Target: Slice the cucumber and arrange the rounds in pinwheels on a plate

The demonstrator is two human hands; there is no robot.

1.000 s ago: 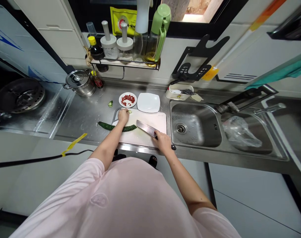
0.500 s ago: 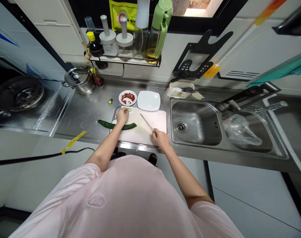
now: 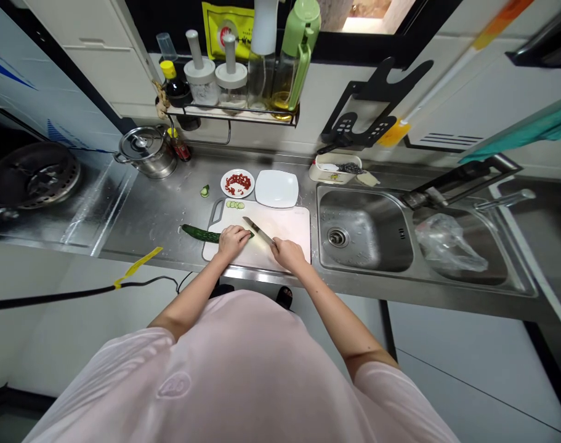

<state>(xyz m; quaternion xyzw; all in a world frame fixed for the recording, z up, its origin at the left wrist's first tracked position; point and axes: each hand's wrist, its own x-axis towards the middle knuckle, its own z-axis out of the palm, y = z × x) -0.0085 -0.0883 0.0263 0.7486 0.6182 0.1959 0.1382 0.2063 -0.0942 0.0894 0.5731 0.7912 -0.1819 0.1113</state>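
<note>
Along the wall, a wide stainless-steel tabletop (image 3: 137,215), running rightward into a double-basin steel sink (image 3: 367,215) with a crumpled clear plastic bag (image 3: 451,246) in the right basin. Above, a black metal rack (image 3: 262,119) with jars and bottles. At far left, a dark round pan (image 3: 12,166), cut off by the edge and hard to make out. In the middle, a white rectangular cutting board (image 3: 292,231); farther left, a lidded steel pot (image 3: 144,154). Just behind the board, a white square-cornered plate (image 3: 276,189) beside a smaller round white plate (image 3: 237,171). Over the board's left edge, a long dark-green cucumber (image 3: 199,233), partly hidden beneath the left hand (image 3: 233,242), with fingers bent down onto it. Alongside, a steel-bladed knife (image 3: 257,229), with handle covered by the right hand (image 3: 287,253), fingers wrapped around it; no telling about contact between blade and cucumber. At the far left corner, thin pale-green slices (image 3: 234,205); on the round plate, chopped red pieces (image 3: 244,182).
</note>
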